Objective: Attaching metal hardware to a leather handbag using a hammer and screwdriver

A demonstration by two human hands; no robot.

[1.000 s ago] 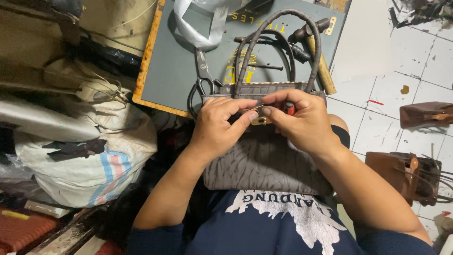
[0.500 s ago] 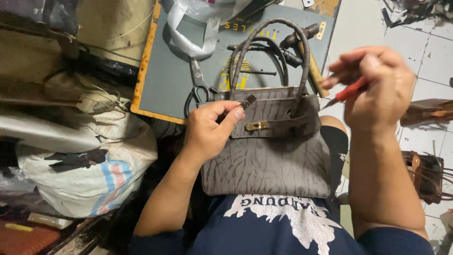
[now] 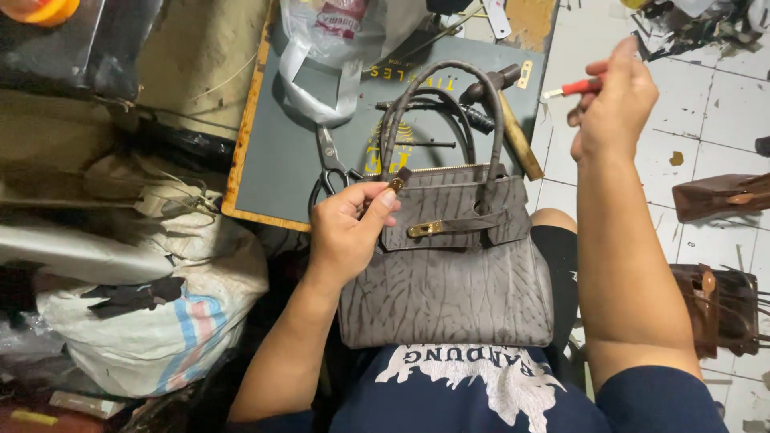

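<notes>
A grey textured handbag (image 3: 449, 289) with two looped handles (image 3: 449, 96) rests on my lap, its flap closed with a gold clasp (image 3: 423, 229). My left hand (image 3: 346, 232) pinches the end of the bag's strap with its small gold tip (image 3: 396, 183) at the bag's upper left corner. My right hand (image 3: 613, 104) is raised up and to the right, away from the bag, gripping a red-handled tool (image 3: 579, 87) whose pale tip points left.
A grey cutting mat on a wooden board (image 3: 297, 160) carries scissors (image 3: 329, 164), a hammer (image 3: 513, 128), a plastic bag (image 3: 329, 56). Stuffed sacks (image 3: 144, 321) crowd the left. Brown bags (image 3: 722, 309) stand on the white tiled floor (image 3: 706, 136) at right.
My right hand left the clasp and rose up to the right with the red-handled tool. My left hand stayed at the bag's upper left, now pinching the strap end.
</notes>
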